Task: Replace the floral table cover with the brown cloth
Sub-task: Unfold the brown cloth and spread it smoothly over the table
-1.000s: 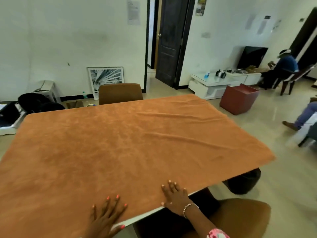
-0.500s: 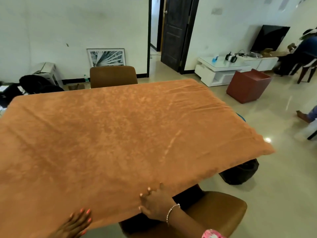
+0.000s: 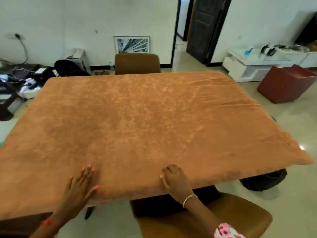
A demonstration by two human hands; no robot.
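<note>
From the head view, the brown cloth (image 3: pixel 145 121) is seen spread across the whole table top, its near edge draped over the side closest to the person and its right corner hanging past the table. A few shallow creases are left toward the far right. No writing can be made out; a blue-labelled item on the white cabinet (image 3: pixel 253 66) is too small to be read.

The left hand (image 3: pixel 79 186) is laid flat on the cloth near the front edge, fingers straight and together, thumb spread to the side (orange nail polish is visible). The right hand (image 3: pixel 175 182) is set on the cloth just beside the edge, fingers bent at the knuckles with the tips pressed down; whether a fold is pinched cannot be told. A bracelet (image 3: pixel 189 198) is worn on that wrist.

One chair (image 3: pixel 137 63) is tucked in at the far side, another chair (image 3: pixel 223 219) below the right arm.
</note>
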